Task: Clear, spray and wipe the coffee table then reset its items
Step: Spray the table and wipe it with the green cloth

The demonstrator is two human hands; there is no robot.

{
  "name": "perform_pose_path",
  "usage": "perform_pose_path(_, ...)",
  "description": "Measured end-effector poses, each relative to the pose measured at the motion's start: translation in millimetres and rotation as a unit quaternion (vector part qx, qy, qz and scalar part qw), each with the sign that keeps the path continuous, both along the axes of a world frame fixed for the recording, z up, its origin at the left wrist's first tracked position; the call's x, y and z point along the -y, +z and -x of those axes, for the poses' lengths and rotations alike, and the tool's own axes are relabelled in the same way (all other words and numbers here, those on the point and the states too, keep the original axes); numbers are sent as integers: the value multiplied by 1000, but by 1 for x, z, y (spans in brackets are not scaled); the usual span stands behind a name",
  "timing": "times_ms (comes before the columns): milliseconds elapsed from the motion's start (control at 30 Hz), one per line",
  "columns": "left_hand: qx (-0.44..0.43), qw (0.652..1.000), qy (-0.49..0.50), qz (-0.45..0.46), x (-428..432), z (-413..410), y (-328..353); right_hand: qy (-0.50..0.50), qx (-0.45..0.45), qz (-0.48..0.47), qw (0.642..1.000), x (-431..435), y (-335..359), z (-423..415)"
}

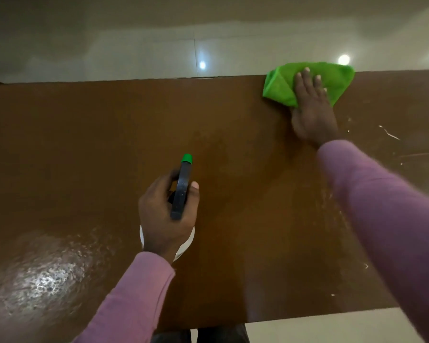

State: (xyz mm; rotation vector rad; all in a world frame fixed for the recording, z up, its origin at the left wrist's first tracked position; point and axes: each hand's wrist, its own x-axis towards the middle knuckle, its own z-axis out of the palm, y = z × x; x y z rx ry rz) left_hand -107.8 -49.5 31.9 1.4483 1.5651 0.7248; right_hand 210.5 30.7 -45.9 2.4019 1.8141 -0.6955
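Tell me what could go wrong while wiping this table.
The green microfibre cloth under your right hand overhangs the brown wooden table's far edge and could slide off. Your left hand grips the white spray bottle with black trigger, nozzle aimed across the table; a squeeze might respray wiped areas. The near-left wet patch may dry streaky.

A: What is standing in the way on the coffee table [84,144]?

B: The spray bottle [181,194] is rising at lower centre, with the left hand [164,219] gripping it. The green cloth [280,87] is lying at the far edge, upper right, with the right hand [312,112] pressing flat on it, and the right sleeve [382,206] is crossing the lower right.

A: Where is room lying open?

B: Bare wood is stretching across the left half and between the hands.
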Motion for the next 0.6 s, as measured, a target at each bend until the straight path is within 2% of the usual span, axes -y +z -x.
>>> perform_pose_path(100, 2, 1000, -14, -9, 3, 1, -1, 70, -16, 17, 997, 11, 4, -11)
perform_pose_path(167, 2, 1000, -19, -3, 3, 2, 1, 114, -15, 10, 993, 48, 2, -2)
perform_pose_path(433, -5, 999, -45, 11, 3, -8, 4, 124, -28, 89, 988, 299, 16, 51)
perform_pose_path(500, 14, 998, -57, 15, 10, -19, 3, 109, -39, 103, 988, 303, 17, 53)
perform_pose_path(600, 35, 994, -104, 27, 27, -42, 0, 83, -51, 86, 992, 241, 17, 38)
